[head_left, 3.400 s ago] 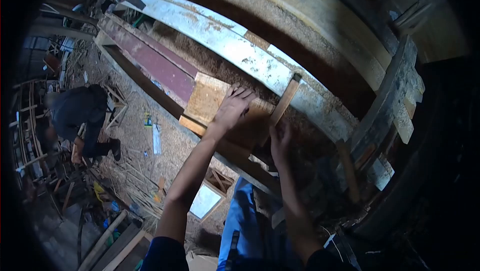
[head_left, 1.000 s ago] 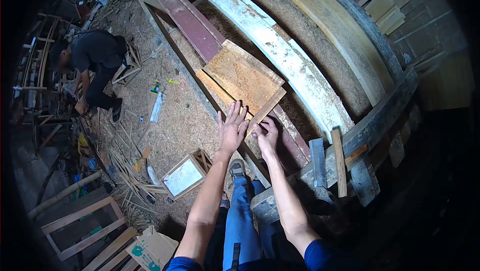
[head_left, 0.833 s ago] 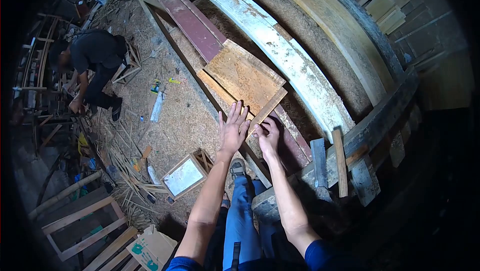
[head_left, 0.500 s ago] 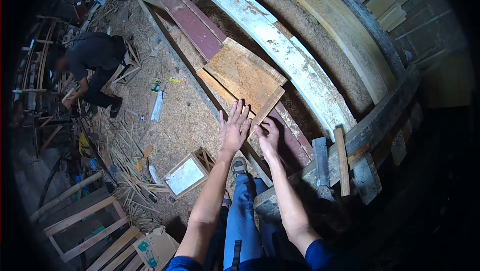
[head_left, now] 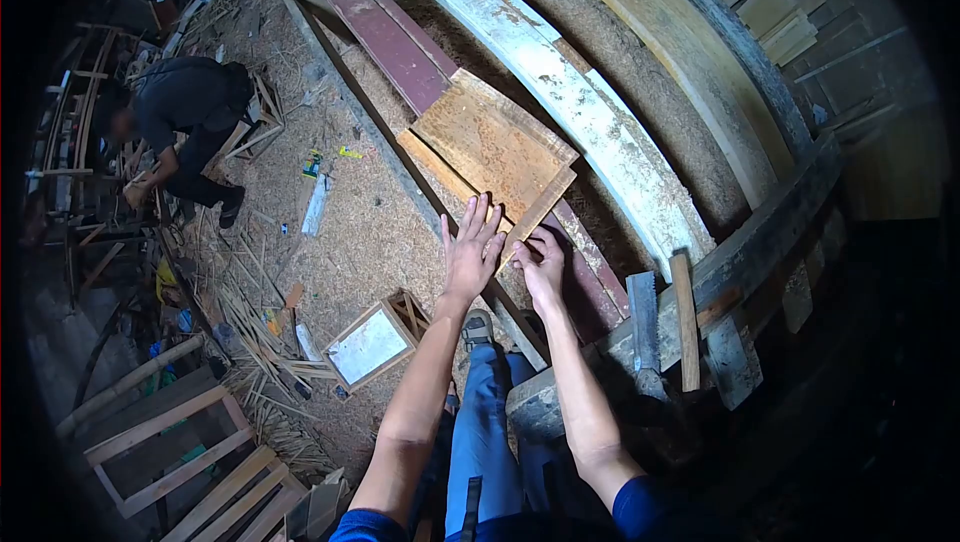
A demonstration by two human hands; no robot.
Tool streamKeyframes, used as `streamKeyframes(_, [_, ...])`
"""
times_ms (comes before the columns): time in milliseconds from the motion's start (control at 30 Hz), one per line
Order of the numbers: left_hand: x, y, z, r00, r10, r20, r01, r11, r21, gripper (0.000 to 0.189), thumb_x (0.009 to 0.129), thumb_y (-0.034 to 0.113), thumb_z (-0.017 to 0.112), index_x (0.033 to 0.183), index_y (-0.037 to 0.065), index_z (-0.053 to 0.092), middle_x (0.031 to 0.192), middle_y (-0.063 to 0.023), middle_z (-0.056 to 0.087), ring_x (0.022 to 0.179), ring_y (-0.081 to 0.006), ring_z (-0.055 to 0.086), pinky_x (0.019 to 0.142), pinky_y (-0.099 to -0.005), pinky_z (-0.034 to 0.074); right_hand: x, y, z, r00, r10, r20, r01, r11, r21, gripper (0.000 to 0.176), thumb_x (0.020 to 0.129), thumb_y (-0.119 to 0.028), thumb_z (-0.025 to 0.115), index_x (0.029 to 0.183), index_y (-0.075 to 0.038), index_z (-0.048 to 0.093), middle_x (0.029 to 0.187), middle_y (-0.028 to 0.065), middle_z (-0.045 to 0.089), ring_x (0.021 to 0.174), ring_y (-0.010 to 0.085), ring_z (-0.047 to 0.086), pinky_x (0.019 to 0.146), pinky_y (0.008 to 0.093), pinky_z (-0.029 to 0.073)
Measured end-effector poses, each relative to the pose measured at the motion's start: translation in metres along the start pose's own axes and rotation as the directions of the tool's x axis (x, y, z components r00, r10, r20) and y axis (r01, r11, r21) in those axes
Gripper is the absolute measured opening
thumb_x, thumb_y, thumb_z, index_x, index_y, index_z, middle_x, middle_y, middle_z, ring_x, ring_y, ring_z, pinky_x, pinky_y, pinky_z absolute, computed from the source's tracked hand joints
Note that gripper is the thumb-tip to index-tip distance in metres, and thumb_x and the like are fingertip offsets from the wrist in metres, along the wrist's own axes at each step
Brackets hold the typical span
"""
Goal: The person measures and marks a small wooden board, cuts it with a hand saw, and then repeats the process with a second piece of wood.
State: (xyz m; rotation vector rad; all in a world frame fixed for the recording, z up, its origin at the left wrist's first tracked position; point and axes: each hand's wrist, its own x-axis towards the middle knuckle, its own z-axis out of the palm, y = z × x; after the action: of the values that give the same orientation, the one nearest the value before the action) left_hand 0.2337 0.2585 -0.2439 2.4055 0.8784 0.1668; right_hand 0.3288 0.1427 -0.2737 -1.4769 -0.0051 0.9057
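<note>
A speckled brown wooden panel [head_left: 490, 137] lies on a maroon plank [head_left: 390, 27]. One wooden strip [head_left: 432, 162] runs along its left edge, and another wooden strip [head_left: 545, 204] crosses its near end. My left hand [head_left: 468, 257] rests with fingers stretched out over the near end of the left strip, at the panel's corner. My right hand [head_left: 541, 264] is closed with thumb and fingers on the near end of the crossing strip, just right of my left hand. The fingertips of the right hand are partly hidden behind that strip.
A handsaw [head_left: 643, 322] and a wooden stick [head_left: 685, 327] lie on the dark beam [head_left: 745, 242] at right. Long curved boards [head_left: 600, 112] stretch beyond the panel. A small wooden frame box [head_left: 368, 347] sits on the shavings-covered floor. Another person [head_left: 190, 117] crouches at far left.
The whole view has shifted very slightly. Both hands keep their places at the panel's near corner, and the crouching person's arm and legs have moved a little.
</note>
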Motion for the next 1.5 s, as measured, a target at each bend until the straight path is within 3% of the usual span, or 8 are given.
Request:
streamKeyframes(100, [0.0, 0.001, 0.001, 1.0, -0.007, 0.006, 0.007, 1.0, 0.016, 0.051, 0.106, 0.034, 0.054, 0.156, 0.021, 0.053, 0.173, -0.006, 0.03, 0.161, -0.0261, 0.023, 0.128, -0.0625, 0.001, 0.001, 0.001, 0.0, 1.0, -0.018, 0.019, 0.018, 1.0, -0.005, 0.041, 0.097, 0.0, 0.072, 0.135, -0.004, 0.058, 0.114, 0.0118, 0.068, 0.092, 0.0152, 0.068, 0.072, 0.0278, 0.061])
streamKeyframes(200, [-0.001, 0.002, 0.002, 1.0, -0.013, -0.007, 0.013, 1.0, 0.007, 0.05, 0.107, 0.035, 0.053, 0.155, 0.023, 0.054, 0.173, -0.006, 0.03, 0.161, -0.026, 0.022, 0.128, -0.0622, 0.0, 0.0, 0.002, 0.001, 0.999, -0.04, -0.018, 0.039, 0.998, -0.039, 0.03, 0.1, -0.002, 0.069, 0.129, -0.005, 0.061, 0.104, 0.0061, 0.071, 0.08, 0.0099, 0.065, 0.068, 0.0245, 0.055])
streamKeyframes(300, [-0.001, 0.002, 0.001, 1.0, -0.011, 0.001, 0.011, 1.0, 0.002, 0.05, 0.107, 0.035, 0.052, 0.156, 0.022, 0.053, 0.173, -0.0061, 0.03, 0.161, -0.026, 0.022, 0.128, -0.0621, 0.0, 0.002, 0.004, -0.001, 1.0, -0.022, 0.018, 0.022, 0.999, -0.031, 0.04, 0.097, -0.001, 0.072, 0.135, -0.004, 0.058, 0.114, 0.0116, 0.068, 0.093, 0.0157, 0.067, 0.074, 0.0279, 0.06])
streamKeyframes(567, [0.0, 0.002, 0.001, 1.0, -0.018, 0.01, 0.019, 1.0, -0.014, 0.05, 0.107, 0.035, 0.052, 0.156, 0.022, 0.053, 0.173, -0.0059, 0.029, 0.162, -0.0261, 0.02, 0.128, -0.0619, -0.001, -0.002, -0.008, 0.004, 0.999, -0.017, -0.039, 0.018, 1.0, 0.016, 0.034, 0.102, -0.01, 0.069, 0.132, -0.001, 0.059, 0.099, 0.0057, 0.07, 0.075, 0.0092, 0.064, 0.063, 0.0235, 0.055])
streamKeyframes(767, [-0.001, 0.002, 0.001, 1.0, -0.017, 0.002, 0.017, 1.0, -0.023, 0.05, 0.107, 0.036, 0.052, 0.155, 0.022, 0.054, 0.173, -0.0057, 0.029, 0.162, -0.0263, 0.02, 0.128, -0.0618, -0.001, 0.0, -0.006, 0.004, 0.999, -0.014, -0.042, 0.015, 1.0, 0.023, 0.032, 0.103, -0.012, 0.069, 0.132, -0.001, 0.06, 0.099, 0.0069, 0.071, 0.072, 0.0099, 0.064, 0.062, 0.0243, 0.055])
streamKeyframes(900, [-0.001, 0.002, 0.001, 1.0, -0.024, 0.012, 0.024, 0.999, -0.023, 0.05, 0.107, 0.036, 0.052, 0.155, 0.022, 0.054, 0.173, -0.0056, 0.029, 0.162, -0.0266, 0.021, 0.128, -0.0618, -0.001, 0.0, -0.013, 0.006, 0.998, 0.005, -0.056, -0.004, 1.0, 0.024, 0.032, 0.102, -0.012, 0.069, 0.131, -0.001, 0.06, 0.099, 0.0068, 0.07, 0.072, 0.0095, 0.063, 0.062, 0.0238, 0.055])
streamKeyframes(1167, [0.0, 0.001, 0.003, 1.0, -0.007, -0.018, 0.007, 1.0, -0.017, 0.049, 0.106, 0.036, 0.053, 0.154, 0.024, 0.056, 0.173, -0.0058, 0.031, 0.161, -0.0271, 0.022, 0.128, -0.0622, 0.0, 0.007, -0.009, 0.009, 0.992, -0.024, -0.126, 0.015, 0.997, -0.072, 0.029, 0.098, -0.008, 0.073, 0.123, 0.004, 0.065, 0.102, 0.0084, 0.073, 0.086, 0.012, 0.065, 0.077, 0.0275, 0.052])
streamKeyframes(1500, [0.0, 0.002, 0.001, 1.0, -0.008, -0.014, 0.008, 1.0, -0.01, 0.047, 0.107, 0.037, 0.053, 0.152, 0.026, 0.058, 0.173, -0.0055, 0.031, 0.161, -0.0266, 0.023, 0.127, -0.0631, 0.0, 0.008, -0.009, 0.014, 0.986, -0.011, -0.168, 0.006, 1.0, -0.028, 0.03, 0.098, -0.007, 0.073, 0.123, 0.006, 0.064, 0.101, 0.0087, 0.072, 0.085, 0.0115, 0.064, 0.074, 0.0271, 0.052])
